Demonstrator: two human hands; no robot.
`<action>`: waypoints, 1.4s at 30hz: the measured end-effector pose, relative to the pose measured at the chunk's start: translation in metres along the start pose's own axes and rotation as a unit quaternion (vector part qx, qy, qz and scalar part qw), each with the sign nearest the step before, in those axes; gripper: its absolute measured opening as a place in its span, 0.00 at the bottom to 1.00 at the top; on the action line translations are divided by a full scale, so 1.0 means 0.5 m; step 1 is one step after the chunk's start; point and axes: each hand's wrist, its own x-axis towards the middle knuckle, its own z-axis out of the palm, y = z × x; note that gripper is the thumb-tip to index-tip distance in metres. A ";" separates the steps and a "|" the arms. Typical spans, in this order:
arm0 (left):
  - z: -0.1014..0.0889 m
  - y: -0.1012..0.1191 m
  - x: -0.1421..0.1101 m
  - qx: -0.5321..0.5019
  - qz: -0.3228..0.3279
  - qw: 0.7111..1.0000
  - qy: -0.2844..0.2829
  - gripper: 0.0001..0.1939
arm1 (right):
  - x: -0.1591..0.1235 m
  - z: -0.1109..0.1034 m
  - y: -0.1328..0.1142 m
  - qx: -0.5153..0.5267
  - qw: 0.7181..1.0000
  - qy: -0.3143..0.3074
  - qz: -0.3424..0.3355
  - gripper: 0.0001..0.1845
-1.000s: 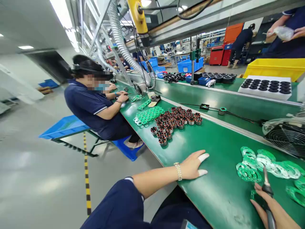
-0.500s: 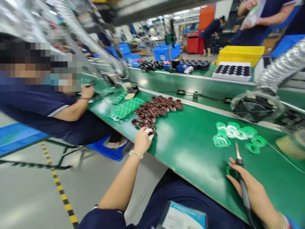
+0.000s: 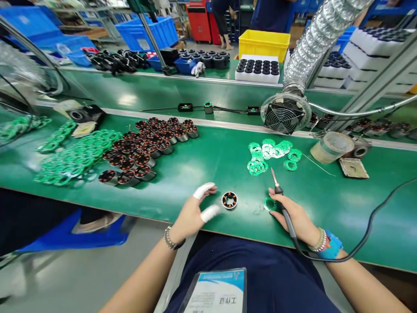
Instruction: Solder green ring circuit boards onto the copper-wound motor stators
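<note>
My open left hand (image 3: 188, 218) is just left of the wound stator (image 3: 225, 201), likely dense and stiff; I'd pinch its outer rim, sparing the windings. My right hand (image 3: 301, 219) grasps a thin, probably brittle ring-shaped circuit board (image 3: 266, 206) by its edge, plus a soldering iron (image 3: 288, 222).

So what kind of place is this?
Probably a factory workshop: there's a soldering iron, rows of copper-wound motor parts, and a fan on a silver hose above the green bench.

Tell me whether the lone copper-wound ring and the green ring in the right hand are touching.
Apart. The head view shows bare bench between the copper-wound ring and green ring.
</note>
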 end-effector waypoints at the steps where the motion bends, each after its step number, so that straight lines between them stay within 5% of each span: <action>1: 0.010 0.003 -0.003 0.024 0.004 1.000 -0.004 0.36 | 0.002 0.002 0.000 0.001 1.000 -0.003 -0.002 0.20; 3: 0.034 0.007 -0.003 0.084 0.002 0.996 0.002 0.45 | 0.008 0.008 -0.001 0.000 1.000 -0.010 -0.002 0.20; 7: 0.071 0.017 0.008 0.098 -0.026 0.994 0.040 0.28 | 0.018 0.014 -0.018 0.009 1.000 0.010 0.003 0.18; 14: 0.100 0.063 0.005 0.049 0.167 0.984 -0.031 0.21 | 0.041 0.029 -0.092 0.159 0.978 0.068 0.112 0.12; 18: 0.111 0.077 0.002 0.063 0.207 0.975 -0.053 0.22 | 0.050 0.036 -0.108 0.235 0.956 0.110 0.137 0.12; 25: 0.100 0.092 0.000 -0.020 0.142 0.984 -0.107 0.20 | 0.032 0.042 -0.093 0.178 0.968 0.114 0.132 0.16; 36: 0.102 0.104 0.019 0.018 0.117 0.980 -0.157 0.22 | 0.009 0.058 -0.075 -0.002 0.997 0.081 -0.002 0.13; 42: 0.091 0.079 0.047 0.015 0.118 0.977 -0.177 0.20 | -0.005 -0.002 -0.045 0.022 0.991 0.130 0.020 0.08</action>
